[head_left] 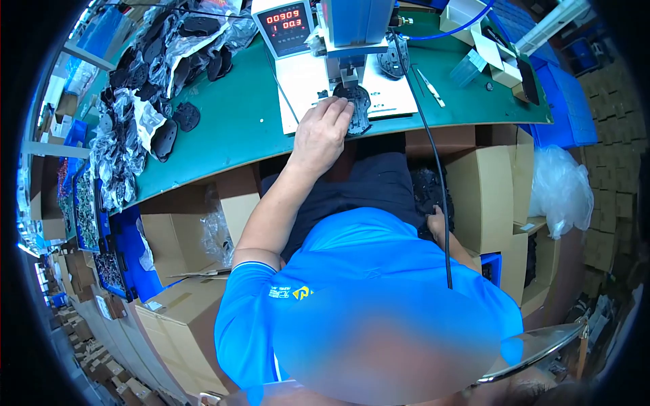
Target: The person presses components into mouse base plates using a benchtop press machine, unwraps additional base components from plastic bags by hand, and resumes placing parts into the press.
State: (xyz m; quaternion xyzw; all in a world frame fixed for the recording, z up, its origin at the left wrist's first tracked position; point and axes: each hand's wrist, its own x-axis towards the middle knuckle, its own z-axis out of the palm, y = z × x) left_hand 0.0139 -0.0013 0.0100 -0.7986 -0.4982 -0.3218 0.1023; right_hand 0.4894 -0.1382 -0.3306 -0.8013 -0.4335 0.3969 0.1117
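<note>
Closest in, the right hand (pixel 437 220) hangs below the table's near edge, beside the lap, at black parts (pixel 430 193) next to an open carton (pixel 470 183); I cannot tell whether its fingers hold anything. On the table (pixel 237 128), at the middle of the near edge, a black molded shell (pixel 357 111) lies on a white base plate (pixel 292 78) with its near end reaching about to the edge. The left hand (pixel 323 132) comes down on its left side, fingers bent and close together, fingertips on the shell; the thumb is hidden, so a pinch cannot be made out. Right above the shell's far end stands the metal head of a press (pixel 355 27). A second shell (pixel 393 62) rests farther back on the plate's right side. Right of the plate lies a white pen-like tool (pixel 431 88), then a clear container (pixel 467 69) and small white boxes (pixel 504 64) toward the right edge. Dark pieces (pixel 186 116) and crumpled plastic (pixel 118 142) cover the left end; at the far edge, a controller (pixel 284 27) shows red digits.
</note>
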